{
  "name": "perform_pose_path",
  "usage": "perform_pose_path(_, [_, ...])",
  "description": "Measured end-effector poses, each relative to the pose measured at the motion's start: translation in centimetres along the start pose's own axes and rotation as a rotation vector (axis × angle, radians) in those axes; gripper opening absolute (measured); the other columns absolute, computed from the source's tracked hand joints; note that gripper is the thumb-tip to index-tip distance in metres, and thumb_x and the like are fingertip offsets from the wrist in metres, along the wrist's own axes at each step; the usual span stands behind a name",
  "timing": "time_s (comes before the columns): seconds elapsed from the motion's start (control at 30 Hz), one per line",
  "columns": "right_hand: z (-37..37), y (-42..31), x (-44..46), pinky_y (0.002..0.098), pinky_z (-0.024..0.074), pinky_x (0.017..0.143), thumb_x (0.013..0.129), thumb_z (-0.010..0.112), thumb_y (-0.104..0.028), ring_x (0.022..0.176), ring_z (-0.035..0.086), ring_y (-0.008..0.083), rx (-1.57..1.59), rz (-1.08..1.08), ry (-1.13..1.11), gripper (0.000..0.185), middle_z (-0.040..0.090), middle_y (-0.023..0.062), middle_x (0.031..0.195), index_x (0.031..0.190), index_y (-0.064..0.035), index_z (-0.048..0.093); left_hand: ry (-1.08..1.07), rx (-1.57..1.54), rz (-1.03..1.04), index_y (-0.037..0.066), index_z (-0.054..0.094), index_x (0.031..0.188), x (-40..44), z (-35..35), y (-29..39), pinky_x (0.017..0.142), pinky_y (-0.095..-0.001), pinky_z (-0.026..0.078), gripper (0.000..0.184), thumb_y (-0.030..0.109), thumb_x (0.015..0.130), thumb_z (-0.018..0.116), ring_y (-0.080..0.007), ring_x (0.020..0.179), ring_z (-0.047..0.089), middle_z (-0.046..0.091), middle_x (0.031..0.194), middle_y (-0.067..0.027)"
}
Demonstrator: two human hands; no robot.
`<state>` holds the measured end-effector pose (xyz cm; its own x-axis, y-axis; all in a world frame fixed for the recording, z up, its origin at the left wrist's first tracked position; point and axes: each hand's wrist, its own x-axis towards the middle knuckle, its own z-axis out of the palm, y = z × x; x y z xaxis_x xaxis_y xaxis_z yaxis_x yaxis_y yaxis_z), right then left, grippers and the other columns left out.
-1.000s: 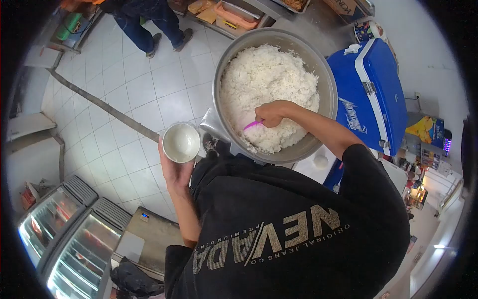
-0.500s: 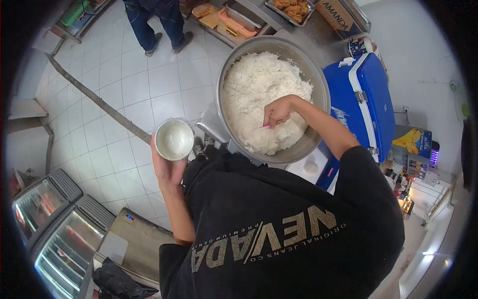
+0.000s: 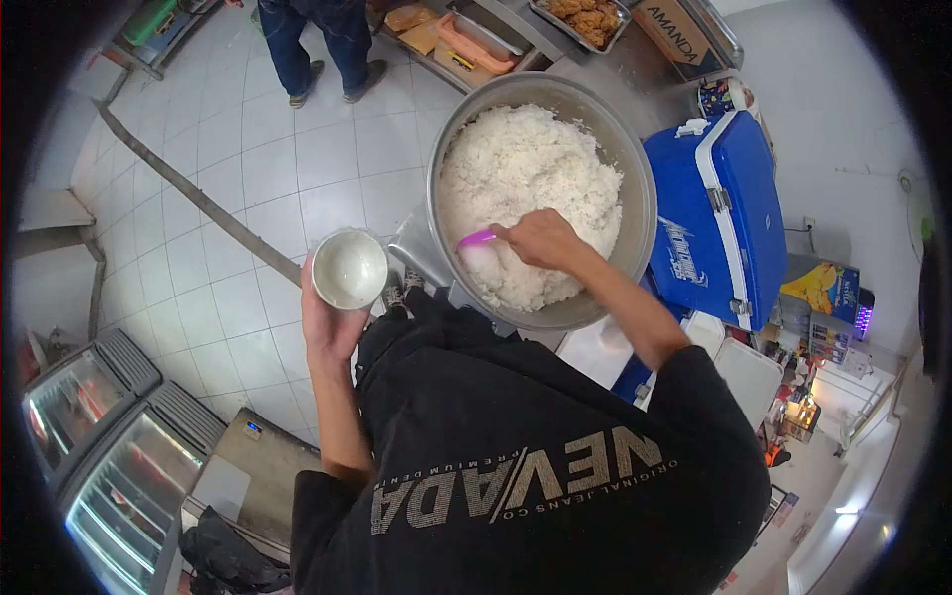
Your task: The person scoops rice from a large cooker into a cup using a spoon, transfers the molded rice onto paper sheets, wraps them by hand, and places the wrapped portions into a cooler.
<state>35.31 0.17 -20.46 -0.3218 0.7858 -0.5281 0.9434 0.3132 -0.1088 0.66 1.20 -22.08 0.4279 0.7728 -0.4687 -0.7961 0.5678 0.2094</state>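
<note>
A large metal pot (image 3: 643, 188) is heaped with white rice (image 3: 535, 159). Over the near part of the rice, my right hand (image 3: 540, 240) is closed on the handle of a pink scoop (image 3: 477, 238), whose head rests at the rice surface near the pot's left side. To the left of the pot, my left hand (image 3: 329, 322) grips a small white bowl (image 3: 350, 269) from below and the side. The bowl's mouth faces up, and its inside shows a whitish residue.
A blue cooler (image 3: 719, 218) stands right of the pot. Behind are a tray of fried food (image 3: 582, 20) and a cardboard box (image 3: 672, 35). A person's legs (image 3: 317, 45) stand on the tiled floor at the upper left. Glass display cases (image 3: 134, 496) are at lower left.
My right hand has drawn the pink scoop leftward across the rice, and more of the scoop shows. My left hand still holds the bowl. The view has shifted slightly.
</note>
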Motion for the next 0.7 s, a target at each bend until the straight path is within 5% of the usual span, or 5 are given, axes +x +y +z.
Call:
perform_pose_path(0.13, [3.2, 3.7, 2.9, 0.0464, 0.0520, 0.066, 0.087, 0.055, -0.015, 0.077, 0.067, 0.0375, 0.091, -0.229, -0.201, 0.027, 0.068, 0.0178, 0.076, 0.107, -0.0071, 0.071, -0.007, 0.026, -0.007, 0.006, 0.055, 0.135, -0.3, 0.9, -0.1, 0.107, -0.0437, 0.045, 0.049, 0.043, 0.108, 0.036, -0.0256, 0.124, 0.057, 0.060, 0.134, -0.0100])
perform_pose_path(0.33, [3.9, 5.6, 5.4, 0.0395, 0.0464, 0.059, 0.081, 0.059, -0.007, 0.062, 0.060, 0.0233, 0.530, -0.452, -0.549, 0.023, 0.067, 0.0141, 0.071, 0.096, -0.0035, 0.075, -0.007, 0.001, 0.126, 0.005, 0.051, 0.139, -1.5, 0.7, 0.0, 0.111, -0.0454, 0.042, 0.051, 0.043, 0.108, 0.035, -0.0278, 0.130, 0.053, 0.056, 0.139, -0.0130])
perform_pose_path(0.53, [2.5, 7.1, 4.3, 0.0281, 0.0320, 0.044, 0.085, 0.063, -0.007, 0.051, 0.041, 0.0081, 0.767, -0.089, -0.888, 0.015, 0.049, -0.0048, 0.059, 0.092, -0.0064, 0.077, 0.005, 0.089, 0.124, 0.003, 0.040, 0.146, -1.4, 2.7, -0.3, 0.114, -0.0475, 0.038, 0.056, 0.045, 0.108, 0.035, -0.0291, 0.136, 0.047, 0.047, 0.147, -0.0156])
perform_pose_path(0.63, [-0.3, 8.7, 1.8, 0.0255, 0.0287, 0.044, 0.089, 0.065, -0.011, 0.049, 0.036, 0.0054, 0.948, 0.013, -0.880, 0.017, 0.050, -0.0050, 0.059, 0.100, -0.0090, 0.078, -0.007, 0.273, 0.068, 0.006, 0.033, 0.151, -0.7, 5.5, -1.8, 0.111, -0.0485, 0.040, 0.059, 0.047, 0.108, 0.037, -0.0290, 0.135, 0.047, 0.045, 0.148, -0.0141])
perform_pose_path(0.7, [-2.9, 9.6, -1.1, 0.0250, 0.0279, 0.044, 0.091, 0.064, -0.012, 0.048, 0.036, 0.0042, 0.989, 0.112, -0.630, 0.018, 0.050, -0.0049, 0.059, 0.103, -0.0087, 0.077, 0.009, 0.358, 0.047, 0.010, 0.031, 0.151, 0.0, 8.0, -3.9, 0.108, -0.0484, 0.042, 0.060, 0.050, 0.107, 0.038, -0.0286, 0.132, 0.048, 0.046, 0.145, -0.0122])
